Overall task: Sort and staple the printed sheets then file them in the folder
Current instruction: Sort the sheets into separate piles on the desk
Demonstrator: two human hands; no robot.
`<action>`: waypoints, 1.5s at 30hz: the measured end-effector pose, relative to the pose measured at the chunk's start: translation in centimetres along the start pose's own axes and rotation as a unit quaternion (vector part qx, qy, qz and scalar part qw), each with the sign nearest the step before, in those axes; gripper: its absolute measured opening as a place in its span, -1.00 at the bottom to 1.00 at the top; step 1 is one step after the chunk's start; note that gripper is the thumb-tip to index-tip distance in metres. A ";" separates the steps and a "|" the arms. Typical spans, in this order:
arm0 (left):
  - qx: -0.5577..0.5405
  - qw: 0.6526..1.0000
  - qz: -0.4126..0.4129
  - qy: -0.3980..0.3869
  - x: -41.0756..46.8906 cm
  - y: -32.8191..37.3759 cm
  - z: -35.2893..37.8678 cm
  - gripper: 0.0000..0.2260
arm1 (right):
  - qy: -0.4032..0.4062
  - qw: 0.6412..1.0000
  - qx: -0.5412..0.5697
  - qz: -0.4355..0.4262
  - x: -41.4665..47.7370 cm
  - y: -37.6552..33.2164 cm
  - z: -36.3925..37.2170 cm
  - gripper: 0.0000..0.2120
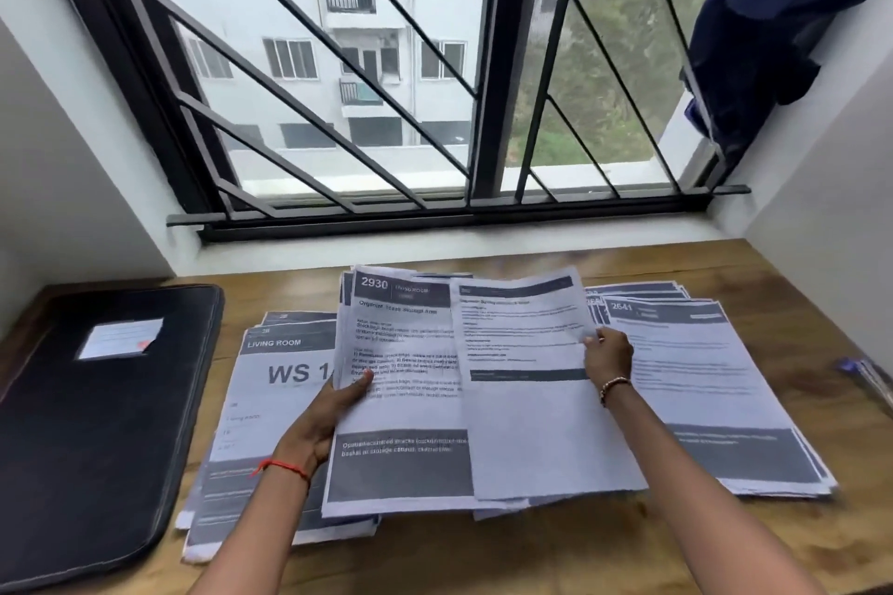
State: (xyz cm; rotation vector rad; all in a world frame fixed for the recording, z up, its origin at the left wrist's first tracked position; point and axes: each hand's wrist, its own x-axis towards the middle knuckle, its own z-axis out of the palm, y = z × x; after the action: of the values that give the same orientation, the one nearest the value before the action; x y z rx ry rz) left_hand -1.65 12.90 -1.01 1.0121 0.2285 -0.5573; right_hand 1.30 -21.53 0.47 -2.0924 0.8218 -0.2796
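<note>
Centre of frame: left hand [333,411] grips the left edge of a raised bundle of white printed sheets w/ dark grey bands [401,401], thumb on top. Right hand [608,359] pinches one white sheet [526,382] at its right edge. Black zip folder w/ white label [96,416] lies closed at lower left on the brown wooden desk [483,551]; further stacks flank the hands.

Held sheet [401,382]: "2930", "LIVING ROOM". Left stack [270,382]: "LIVING ROOM", "WS 1". Right stack [700,382]: "2641".
</note>
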 end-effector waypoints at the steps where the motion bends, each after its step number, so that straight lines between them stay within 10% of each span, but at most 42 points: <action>1: -0.001 1.000 0.007 0.006 -0.1 0.2 0.1 -0.68 | 0.006 1.000 0.000 0.025 0.8 0.9 -0.1 -0.57; 6: -0.008 0.999 -0.002 0.050 -0.5 1.2 -0.9 -0.65 | 0.005 0.997 -0.047 0.066 2.1 3.2 -0.1 -0.84; 13: -0.020 0.998 -0.048 0.040 -0.9 1.9 -2.1 -0.37 | -0.036 0.990 -0.132 0.019 1.1 0.8 2.7 -0.68; 20: 0.003 0.999 -0.013 0.036 0.8 1.1 0.6 -0.22 | -0.248 0.949 0.192 -0.010 -2.6 -5.8 4.8 -0.72; 37: 0.020 0.998 -0.057 -0.009 6.3 -2.6 8.2 -0.15 | -0.147 0.976 0.163 0.011 3.9 0.2 -3.0 -0.92; 42: 0.002 0.998 -0.058 -0.037 7.5 -4.2 11.2 -0.68 | -0.076 0.991 0.105 0.015 7.4 2.9 -5.9 -0.84; 45: 0.000 0.998 -0.065 -0.028 8.0 -4.8 11.8 -0.65 | -0.022 0.999 0.034 0.022 9.7 5.1 -8.2 -0.86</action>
State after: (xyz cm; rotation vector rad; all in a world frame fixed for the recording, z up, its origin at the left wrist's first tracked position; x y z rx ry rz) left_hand 1.62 -1.75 -1.84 0.9840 0.2449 -0.7026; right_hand 2.54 -35.15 0.58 -2.0073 0.8202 -0.2335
